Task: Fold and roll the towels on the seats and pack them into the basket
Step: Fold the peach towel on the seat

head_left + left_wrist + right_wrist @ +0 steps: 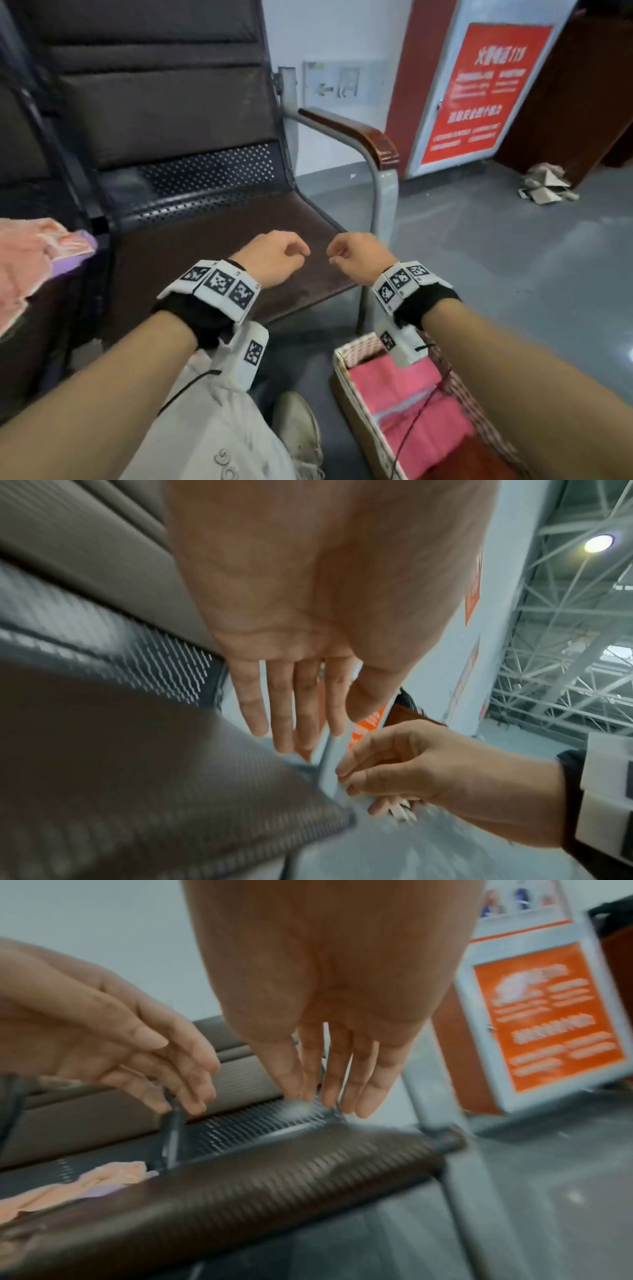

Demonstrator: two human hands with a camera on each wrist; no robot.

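holding both hands above the front part of the brown perforated seat (219,240), i keep them close together but apart, neither touching the seat. my left hand (274,257) has its fingers straight and relaxed in the left wrist view and holds nothing. my right hand (356,255) is likewise empty, its fingers extended loosely downward in the right wrist view. a pale pink towel (24,270) lies crumpled on the neighbouring seat at the left edge of the head view, with a purple patch showing beside it. the basket (346,383) stands on the grey floor (496,246) below my right forearm, just beside the seat's front leg; folded pink towels (411,394) lie inside it. a wooden armrest (359,133) bounds the seat on the right.
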